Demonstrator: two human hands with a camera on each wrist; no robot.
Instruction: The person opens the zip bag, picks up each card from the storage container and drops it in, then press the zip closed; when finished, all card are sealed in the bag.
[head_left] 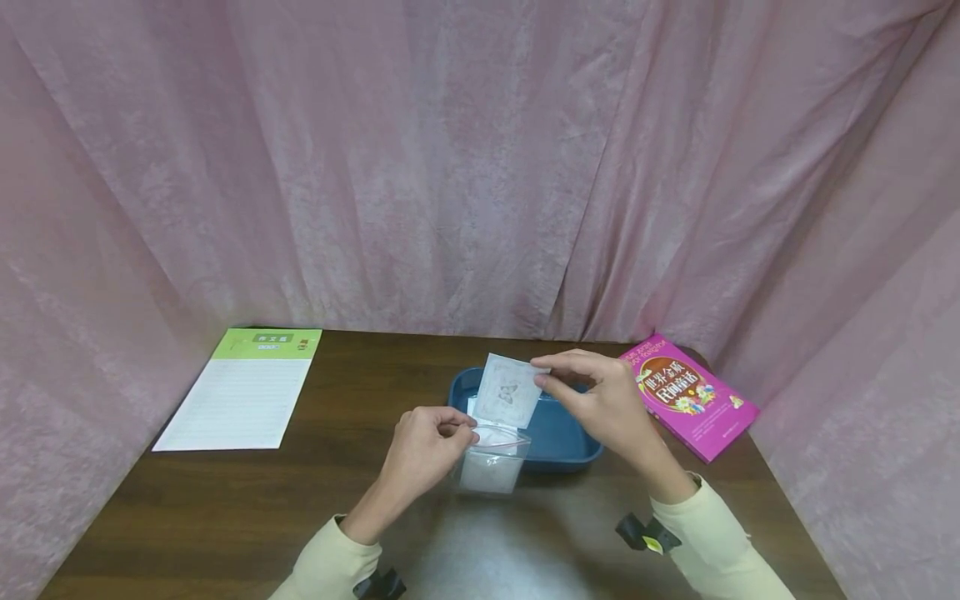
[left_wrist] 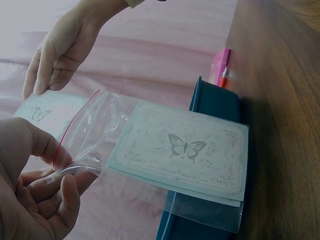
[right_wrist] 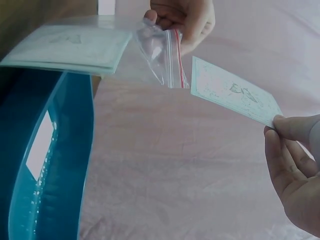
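Left grip (left_wrist: 32,187) pinches bag (left_wrist: 115,117) — card (head_left: 508,392) juts from right grip (head_left: 611,400).

Left hand (head_left: 427,442): one, raised, reached forward and slightly rightward; its fingers (head_left: 459,417) were bent, the tips gathered in a pinch. Right hand (head_left: 611,396): one, reached forward and leftward, well clear of the other; its thumb (right_wrist: 296,128) lay over the fingertips in a pinch. Left wrist (head_left: 363,515) and right wrist (head_left: 670,483): both were bare. Forearms: two, angled inward, were clad in pale yellow sleeves (head_left: 723,546).
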